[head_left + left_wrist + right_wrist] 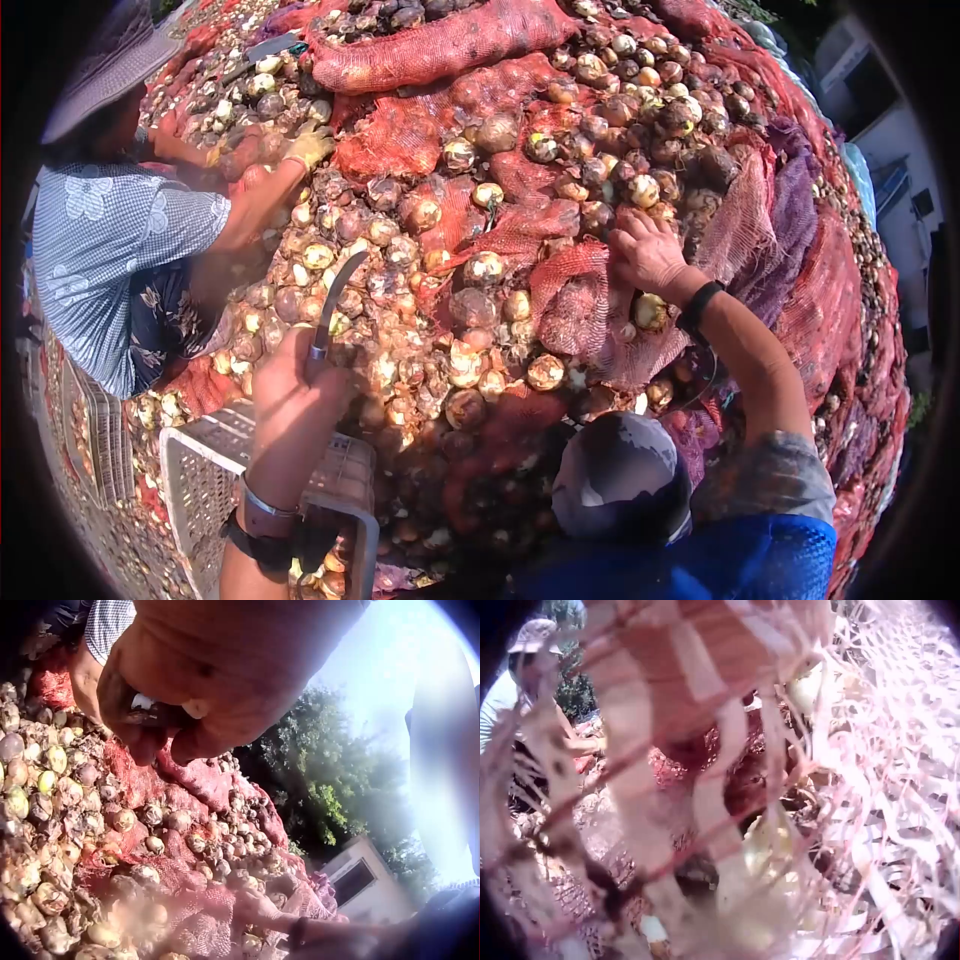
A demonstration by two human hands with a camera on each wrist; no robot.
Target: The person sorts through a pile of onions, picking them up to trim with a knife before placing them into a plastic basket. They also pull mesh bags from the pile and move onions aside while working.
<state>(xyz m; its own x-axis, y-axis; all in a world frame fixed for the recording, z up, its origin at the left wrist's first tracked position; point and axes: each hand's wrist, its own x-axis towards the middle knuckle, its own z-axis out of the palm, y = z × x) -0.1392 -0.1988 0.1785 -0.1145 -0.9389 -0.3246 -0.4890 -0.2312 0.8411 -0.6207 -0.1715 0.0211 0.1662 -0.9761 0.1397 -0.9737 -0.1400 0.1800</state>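
Observation:
In the head view my left hand (300,385) grips the handle of a sickle (336,300), its dark curved blade pointing up over the bulbs. The left wrist view shows the left hand (217,667) curled round the handle close to the camera. Farther right, my right hand (650,255) reaches onto the heap with its fingers spread over onion-like bulbs (643,190), beside a red mesh bag (572,300). Loose netting (885,787) crosses the right wrist view and blurs the right hand (697,675) there; its fingertips are hidden.
A plastic crate (200,490) stands below my left forearm. Another person (130,250) in a hat works at the heap on the left with a gloved hand (310,147). A filled red mesh sack (445,45) lies at the back, purple netting (790,200) at the right.

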